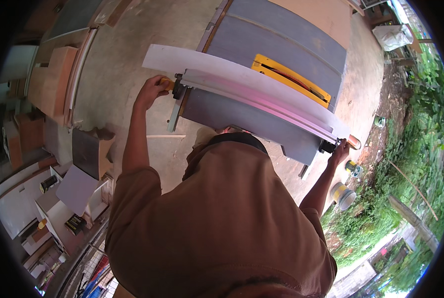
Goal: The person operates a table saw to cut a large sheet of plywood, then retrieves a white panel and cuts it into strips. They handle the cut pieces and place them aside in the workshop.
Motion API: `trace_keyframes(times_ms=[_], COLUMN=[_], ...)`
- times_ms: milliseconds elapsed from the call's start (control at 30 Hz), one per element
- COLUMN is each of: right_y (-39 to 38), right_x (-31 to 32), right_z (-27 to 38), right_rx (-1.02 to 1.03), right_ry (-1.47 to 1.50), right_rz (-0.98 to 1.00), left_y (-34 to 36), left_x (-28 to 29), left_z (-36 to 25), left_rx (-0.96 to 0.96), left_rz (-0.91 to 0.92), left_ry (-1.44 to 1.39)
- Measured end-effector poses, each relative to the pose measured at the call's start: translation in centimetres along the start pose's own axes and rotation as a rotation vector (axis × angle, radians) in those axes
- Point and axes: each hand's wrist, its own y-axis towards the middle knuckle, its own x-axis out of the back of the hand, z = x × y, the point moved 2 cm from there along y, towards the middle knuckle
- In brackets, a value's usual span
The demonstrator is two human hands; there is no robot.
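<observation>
A table saw with a grey top (281, 30) stands in front of me. Across it lies its long metal fence (262, 105), with a tall pale face board (207, 62) along the far side. My left hand (150, 93) is closed around a yellow handle (168, 85) beside the black clamp (178, 87) at the fence's left end. At the other end my right hand (339, 152) grips the fence's end, next to a black fitting (326, 146) and a reddish handle (354, 142). Just beyond the board sits the yellow throat plate (291, 81); the blade is hard to make out.
Wooden panels and boxes (58, 82) are stacked at left, with a dark-topped cabinet (90, 151) nearer me. A thin stick (166, 136) lies on the concrete floor. To the right are a bucket (343, 195), a small can (353, 168), a white sack (393, 37) and green plants (406, 134).
</observation>
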Motion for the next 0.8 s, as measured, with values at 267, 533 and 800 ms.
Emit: trace_keyframes(times_ms=[267, 533, 800], right_y=[1.7, 0.1, -1.7], right_x=[0.6, -0.9, -0.7], right_z=[-2.8, 2.6, 4.1], right_rx=[0.362, -0.022, -0.112], right_ry=[-0.255, -0.046, 0.063], right_rz=[-0.051, -0.085, -0.06], left_y=[1.1, 1.5, 1.6], left_x=[0.4, 0.8, 2.1], left_z=[0.4, 0.3, 0.6], left_rx=[-0.032, 0.077, 0.114], left_rz=[0.06, 0.025, 0.031], left_ry=[-0.01, 0.047, 0.031])
